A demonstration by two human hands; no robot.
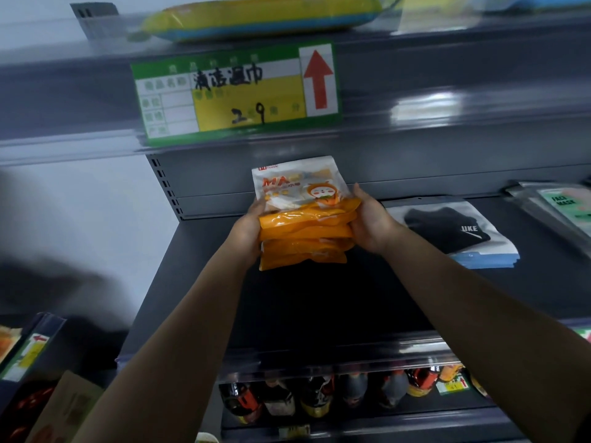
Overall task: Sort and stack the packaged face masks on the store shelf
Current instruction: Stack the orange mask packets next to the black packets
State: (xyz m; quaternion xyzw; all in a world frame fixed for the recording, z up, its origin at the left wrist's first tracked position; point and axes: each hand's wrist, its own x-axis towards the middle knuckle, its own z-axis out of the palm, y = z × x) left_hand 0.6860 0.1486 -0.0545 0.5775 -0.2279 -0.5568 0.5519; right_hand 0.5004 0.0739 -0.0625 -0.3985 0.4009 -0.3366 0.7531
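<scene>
A row of bottles is seen nearest, on the lower shelf at six o'clock, under the forearms. Above it, the dark grey shelf lies bare across its front half, so open room is offered for setting things down; its front edge is capped by a clear rail.

Toward twelve o'clock, a stack of orange mask packs is held between the left hand at nine o'clock and the right hand at three o'clock, both closed on the stack's sides. The stack appears lifted just above the shelf, though contact cannot be told for certain. The packs are judged light, soft and slippery in their glossy film; the top pack tilts up at the back, so sliding is likely. A hold on both sides with slight inward pressure is judged best.

At two o'clock, a black mask pack rests on a blue pile, just beside the right hand. Farther right, green mask packs lie near the back panel. Overhead, a price label hangs on the upper shelf edge, limiting lift.
</scene>
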